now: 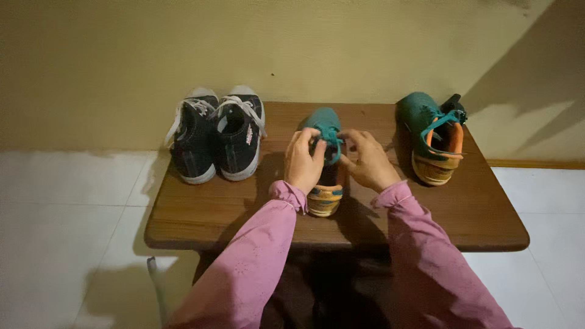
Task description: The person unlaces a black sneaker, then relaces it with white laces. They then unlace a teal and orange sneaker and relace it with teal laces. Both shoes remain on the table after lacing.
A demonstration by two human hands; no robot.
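Brown wooden table (201,216) against a yellowish wall (292,42); white tiled floor (55,244) around it; all places below taken from the table.

Far left of the table top, toward the wall: a pair of black shoes (216,135) with white laces and white soles, side by side and touching, toes to the wall, heels toward the person; the left one overhangs the table's left edge a little.

Middle of the table: a teal shoe (325,159) with teal laces and an orange-and-tan heel, toe to the wall, heel near the front edge. Left hand (303,161) on the shoe's left side, fingers curled in and pinching the lace over the tongue; right hand (367,159) on its right side, fingers bent, thumb and fingertips closed on the lace; both hands touch the shoe. Pink sleeves (256,262) run down to the table's front edge.

Right of the table, toward the back corner: a second teal shoe (434,137), orange lining, tan heel, laces loose, tilted slightly; well apart from the hands; a small dark object just behind it, too dim to tell.
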